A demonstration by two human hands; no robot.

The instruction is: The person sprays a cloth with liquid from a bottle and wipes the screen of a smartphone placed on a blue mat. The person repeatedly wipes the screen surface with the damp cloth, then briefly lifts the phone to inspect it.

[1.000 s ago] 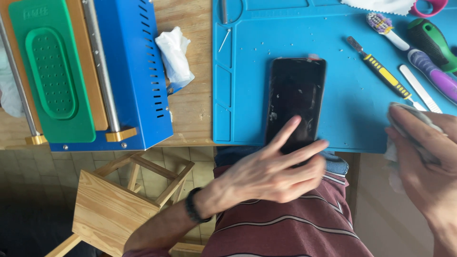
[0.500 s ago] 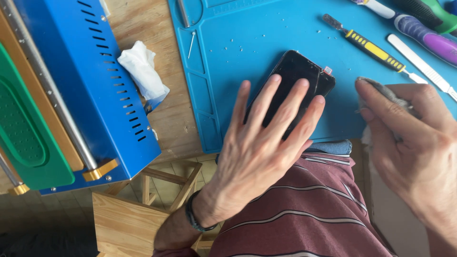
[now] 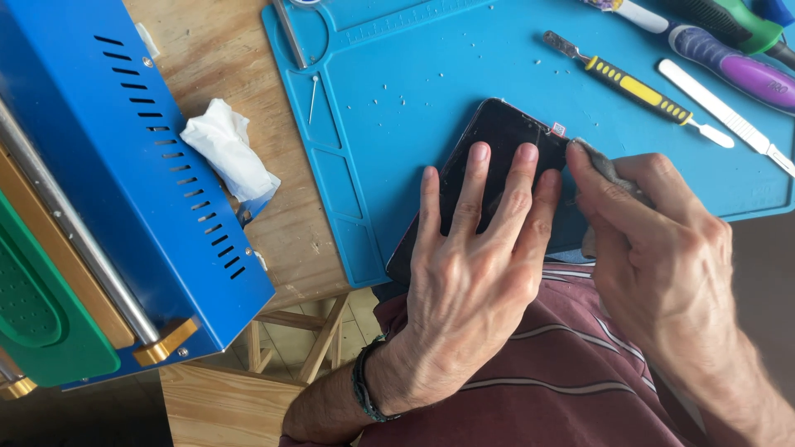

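Pinning the black glass phone panel [image 3: 497, 157] flat, left hand [image 3: 472, 281] spread open; right hand [image 3: 654, 248] pinches a grey cloth wad [image 3: 598, 161] at its edge, wiping barely begun.

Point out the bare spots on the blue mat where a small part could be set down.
Bare: the blue mat between the pin and the yellow-handled tool. Crowded: the upper right corner with tools, and the phone under the left hand and right hand.
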